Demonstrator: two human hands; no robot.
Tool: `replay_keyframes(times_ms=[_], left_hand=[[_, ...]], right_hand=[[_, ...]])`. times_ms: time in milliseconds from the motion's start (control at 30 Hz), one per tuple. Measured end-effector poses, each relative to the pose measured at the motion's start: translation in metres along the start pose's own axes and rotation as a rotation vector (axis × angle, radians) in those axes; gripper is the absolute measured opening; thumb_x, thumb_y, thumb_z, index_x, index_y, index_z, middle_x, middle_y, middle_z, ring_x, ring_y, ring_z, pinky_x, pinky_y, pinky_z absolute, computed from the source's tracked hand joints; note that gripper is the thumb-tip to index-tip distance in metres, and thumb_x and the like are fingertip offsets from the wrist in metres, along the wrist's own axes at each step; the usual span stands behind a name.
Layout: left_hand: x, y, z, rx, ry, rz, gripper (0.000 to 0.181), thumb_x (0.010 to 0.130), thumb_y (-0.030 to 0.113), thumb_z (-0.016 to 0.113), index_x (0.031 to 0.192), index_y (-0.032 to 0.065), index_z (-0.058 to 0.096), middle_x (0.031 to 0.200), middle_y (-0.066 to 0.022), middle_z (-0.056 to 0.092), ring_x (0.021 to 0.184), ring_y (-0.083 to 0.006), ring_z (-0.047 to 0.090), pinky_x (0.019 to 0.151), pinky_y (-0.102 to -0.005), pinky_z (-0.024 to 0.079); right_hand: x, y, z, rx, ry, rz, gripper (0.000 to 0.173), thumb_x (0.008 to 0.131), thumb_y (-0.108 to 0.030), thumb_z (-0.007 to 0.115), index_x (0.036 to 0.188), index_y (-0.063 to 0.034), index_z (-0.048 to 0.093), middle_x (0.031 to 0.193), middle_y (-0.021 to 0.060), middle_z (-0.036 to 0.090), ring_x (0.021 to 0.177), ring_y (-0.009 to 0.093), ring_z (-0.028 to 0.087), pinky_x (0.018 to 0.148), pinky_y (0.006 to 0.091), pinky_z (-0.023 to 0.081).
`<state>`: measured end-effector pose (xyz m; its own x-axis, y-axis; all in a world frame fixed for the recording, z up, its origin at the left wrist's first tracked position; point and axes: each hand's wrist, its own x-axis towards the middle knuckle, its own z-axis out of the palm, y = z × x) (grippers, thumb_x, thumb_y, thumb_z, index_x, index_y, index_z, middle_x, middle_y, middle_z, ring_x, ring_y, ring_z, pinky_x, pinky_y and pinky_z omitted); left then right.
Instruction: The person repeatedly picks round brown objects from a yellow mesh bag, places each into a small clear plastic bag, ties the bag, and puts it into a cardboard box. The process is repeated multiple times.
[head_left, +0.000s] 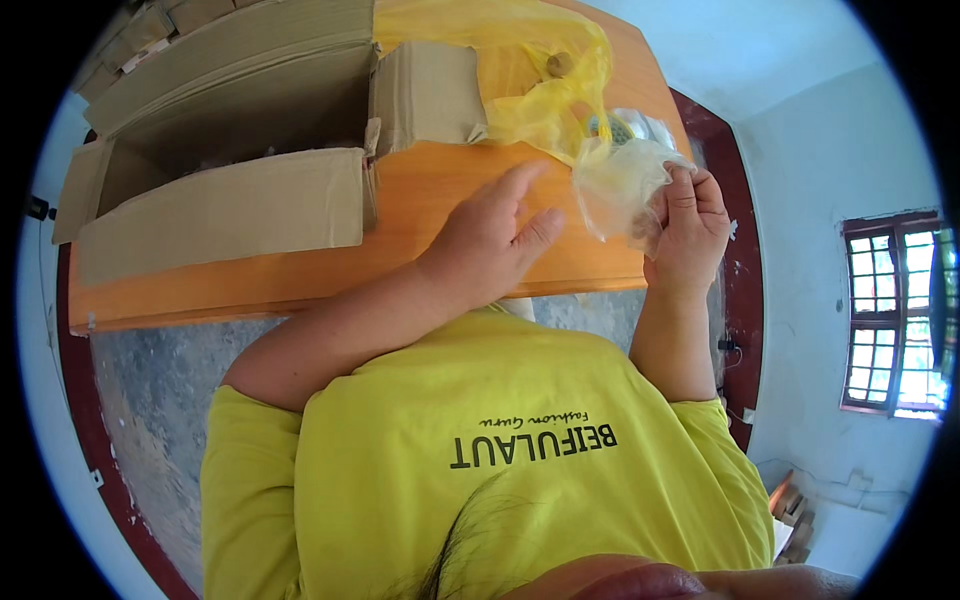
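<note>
My right hand (690, 217) pinches the edge of a clear plastic bag (619, 184) at the right side of the orange table (442, 195). Something small and brownish shows through the bag's lower part, too blurred to name. My left hand (495, 232) is over the table's near edge, left of the bag, fingers apart and holding nothing. Behind the clear bag spreads a thin yellow plastic bag (532, 112), with a small round brown object (559, 64) on or in it. A roundish grey-green item (616, 129) lies partly hidden between the bags.
An open cardboard box (225, 202) stands on the table at the left, flaps folded outward, one reaching towards the yellow bag. Clear material shows inside it. More cardboard boxes (142, 37) are at the upper left. A barred window (892, 315) is in the right wall.
</note>
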<state>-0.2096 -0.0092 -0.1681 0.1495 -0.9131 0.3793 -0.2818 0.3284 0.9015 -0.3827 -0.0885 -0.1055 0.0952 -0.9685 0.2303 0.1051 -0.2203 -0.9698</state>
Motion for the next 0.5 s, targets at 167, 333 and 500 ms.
replay_keyframes(times_ms=[167, 333, 500], left_hand=[[0.004, 0.005, 0.0, -0.113, 0.043, 0.11, 0.026, 0.083, 0.015, 0.068, 0.096, 0.0034, 0.049, 0.082, -0.0074, 0.058, 0.069, -0.0138, 0.057, 0.06, -0.0267, 0.047], [0.004, 0.004, 0.02, -0.528, 0.046, -0.002, 0.022, 0.085, 0.006, 0.064, 0.081, 0.0053, 0.043, 0.07, -0.0012, 0.051, 0.06, -0.0066, 0.053, 0.054, -0.0204, 0.045], [0.003, -0.005, 0.016, -0.437, 0.03, -0.034, 0.02, 0.089, -0.004, 0.055, 0.083, 0.0062, 0.039, 0.076, -0.0011, 0.052, 0.07, -0.0046, 0.053, 0.062, -0.0192, 0.046]], right_hand=[[-0.014, 0.009, 0.015, -0.158, -0.049, -0.026, 0.008, 0.092, -0.01, 0.056, 0.088, -0.0024, 0.056, 0.061, -0.0018, 0.051, 0.049, 0.004, 0.044, 0.044, 0.0193, 0.036], [-0.024, 0.022, 0.03, -0.061, -0.208, 0.036, 0.008, 0.093, -0.009, 0.055, 0.09, -0.0015, 0.055, 0.06, -0.0003, 0.052, 0.047, 0.005, 0.045, 0.043, 0.0199, 0.038], [-0.025, 0.026, 0.029, -0.045, -0.271, 0.068, 0.009, 0.094, -0.01, 0.054, 0.091, -0.0015, 0.055, 0.06, 0.001, 0.052, 0.046, 0.006, 0.046, 0.042, 0.02, 0.038]])
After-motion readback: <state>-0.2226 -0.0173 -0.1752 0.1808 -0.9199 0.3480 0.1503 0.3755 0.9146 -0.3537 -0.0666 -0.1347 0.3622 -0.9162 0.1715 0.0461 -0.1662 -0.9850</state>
